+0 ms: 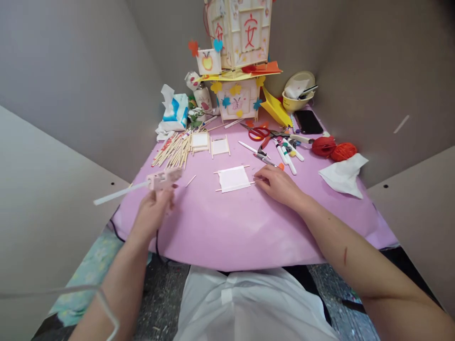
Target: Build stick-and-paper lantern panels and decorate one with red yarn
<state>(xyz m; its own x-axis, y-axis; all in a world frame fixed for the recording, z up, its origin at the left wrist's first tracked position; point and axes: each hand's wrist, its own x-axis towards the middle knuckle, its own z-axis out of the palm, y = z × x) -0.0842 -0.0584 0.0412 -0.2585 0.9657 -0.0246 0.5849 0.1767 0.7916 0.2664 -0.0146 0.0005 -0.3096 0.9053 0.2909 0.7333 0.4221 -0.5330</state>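
Note:
My left hand [156,208] is wrapped round a pale pink hot glue gun [164,178], held above the table's left part. A long white glue stick [121,193] juts out of its back, and the nozzle points right. In the middle of the table lies a small paper-covered stick frame [234,179], with stick ends showing at its sides. My right hand [277,183] rests on the table at the frame's right side, fingers curled and fingertips closed at the end of its lower stick. A loose short stick [191,180] lies between the glue gun and the frame.
Two similar small frames [209,143] lie behind, beside a pile of thin sticks [175,150]. A decorated paper lantern tower [239,97] stands at the back. Scissors [259,134], markers [288,156], a phone [308,122], red yarn [334,148] and tissue [344,174] lie to the right.

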